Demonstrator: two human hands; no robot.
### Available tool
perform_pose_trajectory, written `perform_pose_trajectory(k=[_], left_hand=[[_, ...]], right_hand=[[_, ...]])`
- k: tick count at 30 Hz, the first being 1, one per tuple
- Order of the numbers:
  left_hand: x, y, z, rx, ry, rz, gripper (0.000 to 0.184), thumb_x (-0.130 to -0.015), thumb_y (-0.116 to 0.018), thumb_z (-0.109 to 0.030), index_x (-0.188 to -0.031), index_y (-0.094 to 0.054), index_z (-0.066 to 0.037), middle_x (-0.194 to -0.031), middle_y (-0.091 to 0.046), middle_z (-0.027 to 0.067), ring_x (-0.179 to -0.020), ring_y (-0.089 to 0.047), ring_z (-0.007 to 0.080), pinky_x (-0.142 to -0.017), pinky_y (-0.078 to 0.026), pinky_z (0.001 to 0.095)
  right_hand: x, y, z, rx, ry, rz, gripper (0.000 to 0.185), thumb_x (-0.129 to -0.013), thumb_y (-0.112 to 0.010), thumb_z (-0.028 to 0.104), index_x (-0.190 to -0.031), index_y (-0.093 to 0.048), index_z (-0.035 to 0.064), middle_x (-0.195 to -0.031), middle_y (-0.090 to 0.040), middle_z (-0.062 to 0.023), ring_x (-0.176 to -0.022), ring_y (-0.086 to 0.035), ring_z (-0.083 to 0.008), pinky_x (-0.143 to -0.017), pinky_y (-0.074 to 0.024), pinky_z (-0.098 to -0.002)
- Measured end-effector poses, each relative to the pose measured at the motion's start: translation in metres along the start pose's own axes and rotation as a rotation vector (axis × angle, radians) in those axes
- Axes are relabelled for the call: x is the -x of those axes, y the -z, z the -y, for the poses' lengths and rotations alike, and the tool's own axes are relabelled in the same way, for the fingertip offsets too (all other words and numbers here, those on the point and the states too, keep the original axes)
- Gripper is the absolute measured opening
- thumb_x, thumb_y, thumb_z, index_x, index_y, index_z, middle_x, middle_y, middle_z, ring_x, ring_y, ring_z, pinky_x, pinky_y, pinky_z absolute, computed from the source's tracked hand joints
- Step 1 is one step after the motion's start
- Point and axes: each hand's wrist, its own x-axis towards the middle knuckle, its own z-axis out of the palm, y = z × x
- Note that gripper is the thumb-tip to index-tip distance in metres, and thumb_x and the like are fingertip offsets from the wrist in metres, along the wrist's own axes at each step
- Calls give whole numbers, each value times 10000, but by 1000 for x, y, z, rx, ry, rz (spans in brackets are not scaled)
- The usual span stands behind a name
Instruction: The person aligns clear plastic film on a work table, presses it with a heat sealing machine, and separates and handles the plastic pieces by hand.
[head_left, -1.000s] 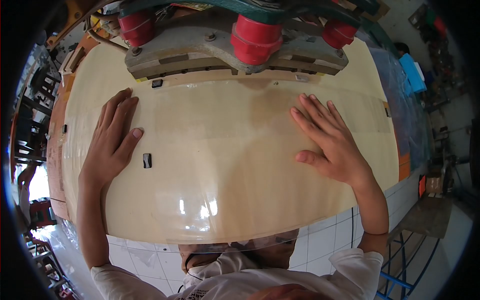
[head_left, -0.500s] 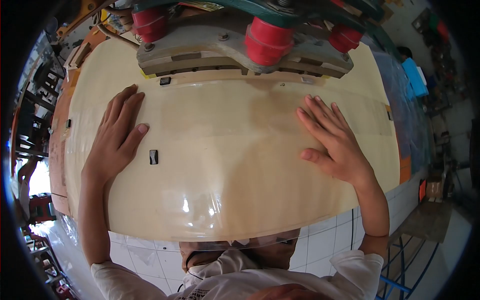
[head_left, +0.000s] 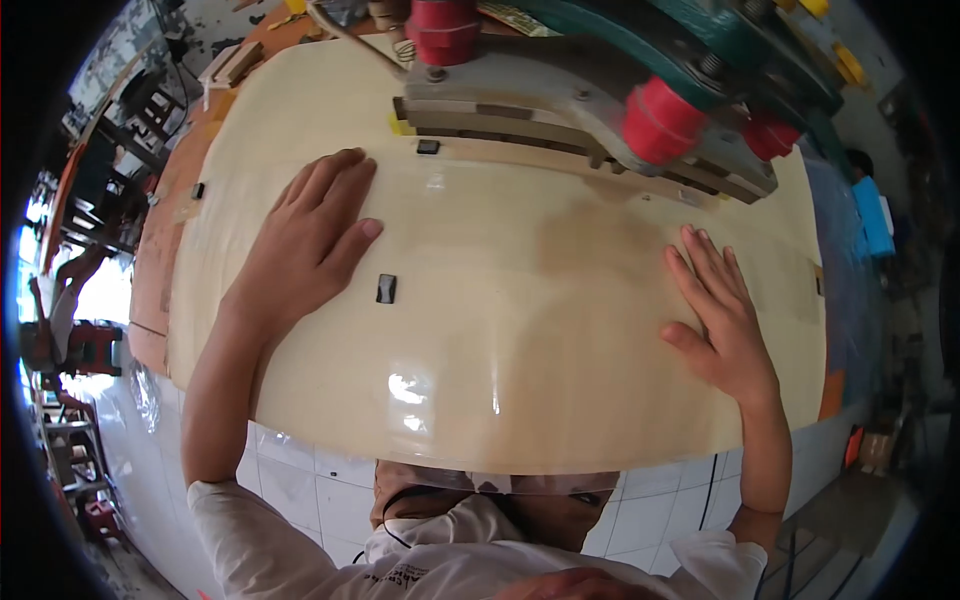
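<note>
Both palms are on a cream-coloured work surface (head_left: 480,380) that has a glossy clear sheet over it. My left hand (head_left: 315,235) lies at the left with thumb apart from the fingers, holding nothing. To its right sits a small black block (head_left: 386,289). A second black block (head_left: 428,147) is beyond its fingertips, by the machine's edge. My right hand (head_left: 718,315) rests flat at the right, fingers stretched forward, and holds nothing. Above both hands is a machine's metal press head (head_left: 520,120) with red cylindrical mounts (head_left: 665,120).
A further black block (head_left: 197,190) lies near the left edge. Wooden pieces (head_left: 235,65) are at the back left, and a blue object (head_left: 873,215) is at the right. White floor tiles (head_left: 650,500) show below the front edge. A person (head_left: 65,310) is at the far left.
The camera view has turned, so the machine and blocks appear further right. Both hands stay flat on the sheet; the left appears somewhat larger in view.
</note>
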Motion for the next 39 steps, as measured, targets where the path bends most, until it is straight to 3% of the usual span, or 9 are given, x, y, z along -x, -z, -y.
perform_pose_trajectory(k=[8, 20, 24, 25, 32, 36, 39], left_hand=[[2, -5, 1, 19, 57, -29, 506, -990, -460, -235, -1420, -415, 29, -1454, -390, 191, -1367, -354, 340, -1146, -279, 405], [1, -10, 9, -48, -12, -120, 495, -967, -499, -225, -1387, -455, 34, -1407, -439, 220, -1311, -409, 370, -1116, -312, 415], [4, -15, 16, -87, -18, -204, 523, -973, -485, -325, -1373, -475, 11, -1411, -445, 237, -1340, -394, 383, -1143, -263, 491], [5, -17, 19, -84, 15, -226, 537, -974, -470, -362, -1367, -479, 4, -1421, -434, 246, -1359, -374, 386, -1142, -246, 539], [6, -20, 53, -178, 386, -265, 525, -990, -440, -354, -1360, -458, 18, -1414, -429, 272, -1362, -362, 413, -1100, -264, 611], [4, -19, 74, -203, 606, -217, 638, -971, -412, -470, -1419, -418, -16, -1498, -345, 265, -1427, -268, 415, -1127, -198, 627], [4, -20, 79, -204, 657, -196, 693, -961, -391, -529, -1458, -387, -46, -1531, -303, 252, -1455, -224, 390, -1153, -141, 608]], right_hand=[[0, -2, -1, 5, -20, 17, 731, -918, -551, 533, -1462, -418, 64, -1549, -317, -200, -1443, -274, -383, -1166, -161, -540], [-1, -1, 5, -11, -55, 18, 693, -924, -568, 484, -1459, -427, 66, -1558, -312, -179, -1448, -274, -362, -1174, -155, -537], [-3, 0, 8, 0, -29, 35, 681, -928, -567, 464, -1462, -423, 66, -1561, -308, -175, -1452, -271, -353, -1179, -152, -533], [-3, -1, 8, 4, -42, 34, 692, -934, -545, 490, -1464, -418, 63, -1562, -304, -174, -1453, -267, -353, -1181, -148, -530], [-3, -2, 9, 5, -68, 39, 776, -952, -420, 619, -1467, -399, 39, -1565, -294, -178, -1454, -253, -367, -1184, -134, -529], [-3, -2, 10, -8, -59, 29, 779, -954, -406, 626, -1466, -401, 39, -1564, -295, -181, -1455, -251, -368, -1184, -133, -530], [-2, -1, 10, -31, -68, 25, 726, -954, -484, 549, -1467, -404, 41, -1564, -298, -181, -1457, -252, -360, -1184, -131, -528]])
